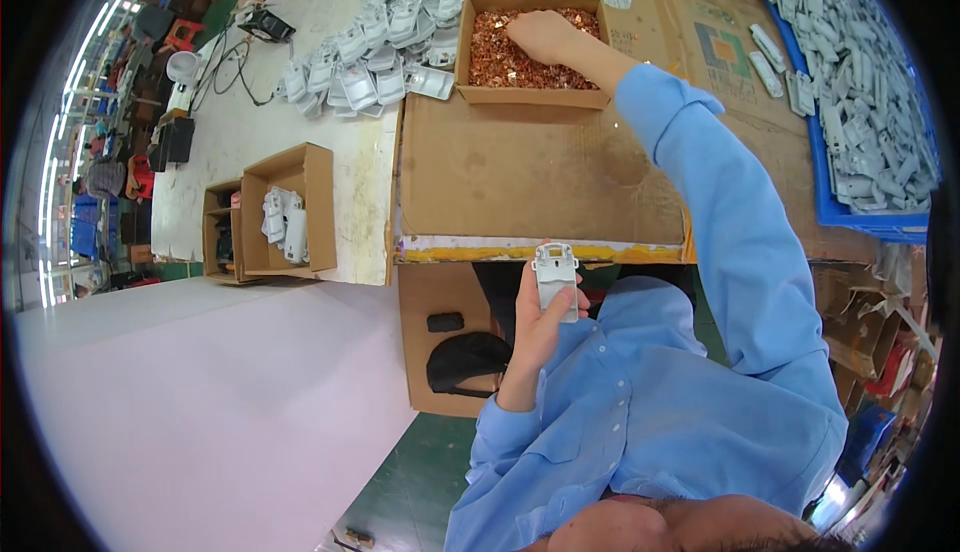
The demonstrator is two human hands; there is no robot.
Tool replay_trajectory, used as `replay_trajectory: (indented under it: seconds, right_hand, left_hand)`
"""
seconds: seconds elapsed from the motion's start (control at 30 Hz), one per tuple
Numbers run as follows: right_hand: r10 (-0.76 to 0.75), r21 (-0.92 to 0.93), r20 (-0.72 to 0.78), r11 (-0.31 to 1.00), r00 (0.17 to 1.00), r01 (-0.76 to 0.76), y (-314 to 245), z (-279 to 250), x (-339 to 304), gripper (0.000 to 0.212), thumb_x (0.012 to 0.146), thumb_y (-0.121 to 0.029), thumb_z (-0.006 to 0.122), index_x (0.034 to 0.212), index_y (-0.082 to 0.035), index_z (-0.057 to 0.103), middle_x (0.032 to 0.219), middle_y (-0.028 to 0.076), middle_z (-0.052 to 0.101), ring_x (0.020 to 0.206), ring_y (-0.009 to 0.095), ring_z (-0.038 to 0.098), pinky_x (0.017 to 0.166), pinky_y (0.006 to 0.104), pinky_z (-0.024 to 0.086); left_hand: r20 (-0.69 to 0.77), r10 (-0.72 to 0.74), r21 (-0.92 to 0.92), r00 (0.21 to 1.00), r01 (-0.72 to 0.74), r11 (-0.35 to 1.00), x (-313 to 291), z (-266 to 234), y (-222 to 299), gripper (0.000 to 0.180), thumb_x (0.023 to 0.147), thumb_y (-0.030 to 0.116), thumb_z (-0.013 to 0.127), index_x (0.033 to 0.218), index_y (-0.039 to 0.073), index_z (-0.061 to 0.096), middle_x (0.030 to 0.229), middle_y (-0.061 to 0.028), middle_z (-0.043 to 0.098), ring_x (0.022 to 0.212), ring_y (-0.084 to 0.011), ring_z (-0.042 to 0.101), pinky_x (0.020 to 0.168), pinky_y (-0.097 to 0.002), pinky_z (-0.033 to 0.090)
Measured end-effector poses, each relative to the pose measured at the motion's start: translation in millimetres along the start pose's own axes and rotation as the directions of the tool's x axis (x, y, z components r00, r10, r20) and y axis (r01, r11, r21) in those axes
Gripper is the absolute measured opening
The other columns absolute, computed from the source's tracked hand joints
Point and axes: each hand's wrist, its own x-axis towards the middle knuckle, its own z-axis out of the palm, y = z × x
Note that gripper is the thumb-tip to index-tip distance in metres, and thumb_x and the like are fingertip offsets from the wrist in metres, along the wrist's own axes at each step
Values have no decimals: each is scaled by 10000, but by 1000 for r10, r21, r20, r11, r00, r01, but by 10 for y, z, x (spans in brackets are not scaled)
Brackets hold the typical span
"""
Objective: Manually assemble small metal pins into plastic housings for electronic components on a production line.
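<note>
The left hand (538, 334) pinches one light grey plastic housing (556, 276), with the thumb on its face and the fingers behind; this housing is held in front of the body, just off the near edge of the desk (510, 177). The right hand (545, 37) reaches well beyond it, with its fingers down among small copper-coloured metal pieces (500, 74) in a cardboard box (535, 98); the fingertips are hidden, so I cannot tell if they pinch a piece. On the held housing I can see no copper piece, so I judge that the work on this one is at an early stage. Much seems to be left: the copper pieces cover the box floor thickly. To the left of the right hand lies a large heap of similar housings (385, 37), but whether these are finished or waiting, I cannot tell. Far to the right of both hands, a blue crate (870, 221) is piled high with grey plastic parts (865, 92), and their stage is also not clear to me.
</note>
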Motion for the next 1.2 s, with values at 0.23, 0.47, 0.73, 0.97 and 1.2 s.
replay_trajectory:
  seconds: [0.23,0.47,0.73,0.97,1.2]
  right_hand:
    - [-90,-69,-5,994,996,90,-39,-30,10,111,833,-60,585,904,-21,661,956,165,679,913,329,671,758,432,551]
    - [-73,-18,-51,997,996,73,61,-83,-126,129,815,-58,614,929,-34,670,943,136,694,919,316,674,763,420,547]
    - [-207,199,-238,946,949,256,-320,-733,-1369,108,873,-147,554,912,-49,580,874,112,600,815,332,625,691,446,504]
    - [-315,260,-346,873,884,412,-838,-678,-2615,131,775,-132,616,869,-52,572,807,85,556,731,280,602,644,415,486]
    - [-234,206,-405,918,884,338,-873,-714,-3102,224,686,-136,674,865,-49,569,809,72,560,740,264,605,652,383,473]
  left_hand:
    - [-33,28,4,999,-27,1000,49,-49,2,617,902,35,511,1466,79,264,1044,-95,563,778,-145,613,661,-279,543]
    - [-58,43,42,997,-40,998,63,-31,26,573,912,56,526,1437,62,298,1089,-105,577,781,-148,618,644,-264,538]
    - [-33,166,153,986,-159,975,247,98,160,713,887,4,450,1520,97,134,1157,-137,559,798,-161,606,660,-280,534]
    - [104,186,325,977,-210,922,249,504,143,681,917,12,436,1513,66,112,1091,-126,589,838,-163,616,731,-283,520]
    - [209,248,416,946,-315,853,115,695,0,670,917,-2,497,1493,33,157,1135,-128,560,931,-167,606,843,-286,500]
